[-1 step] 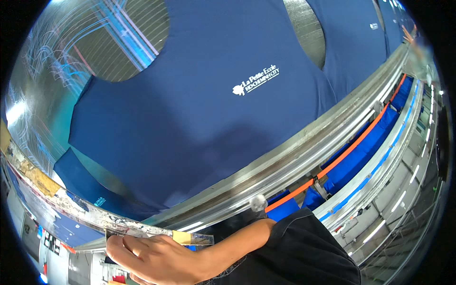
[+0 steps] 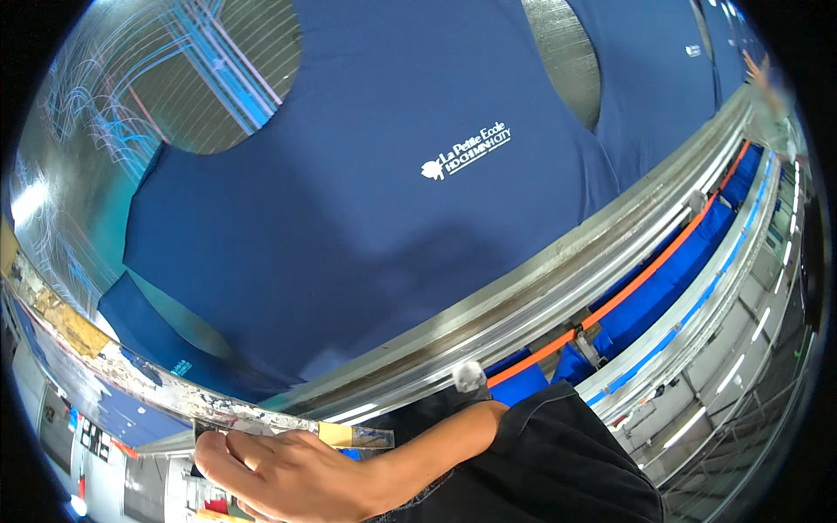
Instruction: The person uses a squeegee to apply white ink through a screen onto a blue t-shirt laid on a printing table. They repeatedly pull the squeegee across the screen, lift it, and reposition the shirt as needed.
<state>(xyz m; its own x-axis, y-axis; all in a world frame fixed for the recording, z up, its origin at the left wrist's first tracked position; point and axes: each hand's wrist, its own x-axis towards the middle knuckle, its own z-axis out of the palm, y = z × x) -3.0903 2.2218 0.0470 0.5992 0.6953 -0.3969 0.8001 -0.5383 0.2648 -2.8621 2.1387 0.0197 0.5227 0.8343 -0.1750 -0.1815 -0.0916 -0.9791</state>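
My right hand (image 2: 292,475) is at the lower left, its forearm coming in from a black sleeve on the right. Its fingers are curled over the end of a long paint-stained, taped bar (image 2: 174,397), which looks like the edge of a screen-printing frame. The fingertips are partly hidden. Beyond the bar, a dark blue cut garment panel (image 2: 349,209) lies flat on a shiny printing table (image 2: 235,96), a white print (image 2: 466,150) on its chest area. Part of another navy panel (image 2: 157,327) shows by the bar. My left hand is out of view.
Metal rails (image 2: 523,301) run along the table's near side, with a clear knob (image 2: 469,376) on them. Below run an orange strip (image 2: 545,353) and hanging blue cloth (image 2: 671,283). More navy panels (image 2: 645,87) lie to the right. Another person's hand (image 2: 754,68) shows at the far right.
The view has shifted very slightly, so the panel and its print sit a little further left. My right hand keeps the same hold on the bar.
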